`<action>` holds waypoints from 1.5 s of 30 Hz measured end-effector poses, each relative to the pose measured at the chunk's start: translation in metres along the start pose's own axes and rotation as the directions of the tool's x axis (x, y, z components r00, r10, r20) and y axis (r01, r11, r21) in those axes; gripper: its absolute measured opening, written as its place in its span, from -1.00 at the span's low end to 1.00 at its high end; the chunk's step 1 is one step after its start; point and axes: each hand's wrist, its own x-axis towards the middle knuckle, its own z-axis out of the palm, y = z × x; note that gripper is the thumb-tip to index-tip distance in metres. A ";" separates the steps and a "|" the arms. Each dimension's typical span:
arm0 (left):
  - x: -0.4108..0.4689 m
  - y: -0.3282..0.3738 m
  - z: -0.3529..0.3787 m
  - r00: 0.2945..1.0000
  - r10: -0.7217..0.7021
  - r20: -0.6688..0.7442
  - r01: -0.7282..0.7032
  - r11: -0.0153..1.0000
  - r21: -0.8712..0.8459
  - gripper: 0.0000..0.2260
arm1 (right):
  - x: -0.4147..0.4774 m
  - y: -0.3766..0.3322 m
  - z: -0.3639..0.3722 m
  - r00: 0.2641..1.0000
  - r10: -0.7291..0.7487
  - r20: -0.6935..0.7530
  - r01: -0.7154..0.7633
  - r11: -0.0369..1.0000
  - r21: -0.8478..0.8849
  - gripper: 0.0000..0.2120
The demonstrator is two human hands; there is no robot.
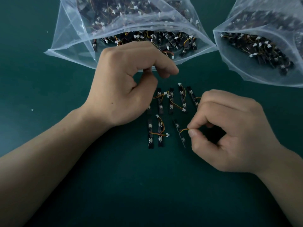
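Green counter (pixel 49 161) is carrying laid-out strips (pixel 159 102); right hand (pixel 229 131) is pinching the featherlight switch strip (pixel 182 138) by its flimsy wire (pixel 184 129), though the stiff edges are looking safer; left hand (pixel 124 89) is hovering with curled fingers, grip unclear.

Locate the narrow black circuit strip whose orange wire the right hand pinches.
Head view, just right of centre: the black circuit strip tilts beside the right hand, right of two similar strips.

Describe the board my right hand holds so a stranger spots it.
Below the larger clear bag, black strip boards lie in two rows. The board ends the nearer row's right side: slanted beside upright neighbours, its wire alone pinched by the right hand.
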 end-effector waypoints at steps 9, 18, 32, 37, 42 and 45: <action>0.002 0.001 0.000 1.000 -0.012 -0.001 0.012 1.000 0.005 -0.60 | 0.000 0.001 0.001 0.999 0.021 0.032 -0.022 0.999 0.032 -0.89; 0.002 0.003 0.001 0.999 -0.045 0.009 0.045 0.999 0.024 -0.64 | 0.000 0.000 0.000 0.996 0.052 0.068 -0.055 0.997 0.046 -0.90; 0.002 0.003 0.001 0.999 -0.051 0.019 0.051 0.998 0.022 -0.64 | 0.000 0.000 -0.001 0.993 0.062 0.105 -0.067 0.997 0.040 -0.91; 0.002 0.004 0.001 0.998 -0.063 0.007 0.063 0.998 0.031 -0.65 | 0.000 0.000 0.000 0.992 0.065 0.109 -0.068 0.997 0.032 -0.90; 0.002 0.005 0.000 0.997 -0.072 0.003 0.072 0.997 0.037 -0.66 | 0.001 -0.001 0.000 0.990 0.077 0.114 -0.082 0.996 0.040 -0.90; 0.002 0.004 0.000 0.996 -0.083 -0.013 0.084 0.993 0.080 -0.67 | 0.001 -0.001 -0.001 0.990 0.080 0.117 -0.086 0.995 0.045 -0.88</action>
